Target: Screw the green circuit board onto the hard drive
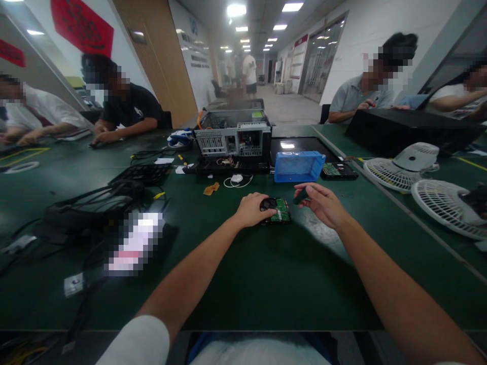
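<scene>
My left hand [251,209] is closed on the near-left side of a hard drive [282,212] that lies on the green table with its circuit board side up. Its thumb rests across the drive's face. Just to the right, my right hand [321,203] is raised above the table and pinches a small dark green piece [300,196] between thumb and fingers; its exact kind is too small to make out. That piece is apart from the drive. Behind both hands stands a blue plastic bin [299,167], tipped on its side.
An opened computer case [232,139] stands at the back, near a flat dark panel [304,146]. Another drive [339,171] lies right of the bin. White fans [403,165] are at right; a black bag with straps [91,208] and a lit phone [135,243] at left. Several people sit around.
</scene>
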Demonstrator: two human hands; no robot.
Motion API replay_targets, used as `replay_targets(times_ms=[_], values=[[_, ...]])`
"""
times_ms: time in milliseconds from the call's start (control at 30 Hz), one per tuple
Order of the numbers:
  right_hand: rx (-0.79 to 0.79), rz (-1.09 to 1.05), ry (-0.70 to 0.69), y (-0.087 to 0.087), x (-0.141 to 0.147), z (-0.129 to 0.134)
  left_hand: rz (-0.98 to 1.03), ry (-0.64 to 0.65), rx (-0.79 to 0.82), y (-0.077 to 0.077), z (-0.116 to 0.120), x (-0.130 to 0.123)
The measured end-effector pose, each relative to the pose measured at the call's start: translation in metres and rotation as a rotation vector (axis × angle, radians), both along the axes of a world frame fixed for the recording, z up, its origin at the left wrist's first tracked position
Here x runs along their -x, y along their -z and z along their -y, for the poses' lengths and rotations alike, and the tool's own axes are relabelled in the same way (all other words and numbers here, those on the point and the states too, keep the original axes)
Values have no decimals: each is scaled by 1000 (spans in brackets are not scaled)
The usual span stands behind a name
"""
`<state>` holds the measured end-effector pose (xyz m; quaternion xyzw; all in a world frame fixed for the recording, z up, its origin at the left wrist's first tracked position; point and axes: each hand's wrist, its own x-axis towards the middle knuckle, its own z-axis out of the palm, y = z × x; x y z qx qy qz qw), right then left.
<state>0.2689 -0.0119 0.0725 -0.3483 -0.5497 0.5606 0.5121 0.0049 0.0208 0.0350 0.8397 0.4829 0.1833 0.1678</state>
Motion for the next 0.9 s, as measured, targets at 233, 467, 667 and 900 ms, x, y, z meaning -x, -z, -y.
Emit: replay_targets(times_ms=[233,467,667,900], values=[[18,-34,-96,-1,3,0,-8,-29,-16,4,-1,-2],[42,-31,-37,-2,3,-2,1,-7,-13,6,-1,0],[58,-44,7,-3,6,-1,3,-4,-7,5,-2,0],[19,-15,-9,-2,3,-1,-3,-8,1,3,0,-1]])
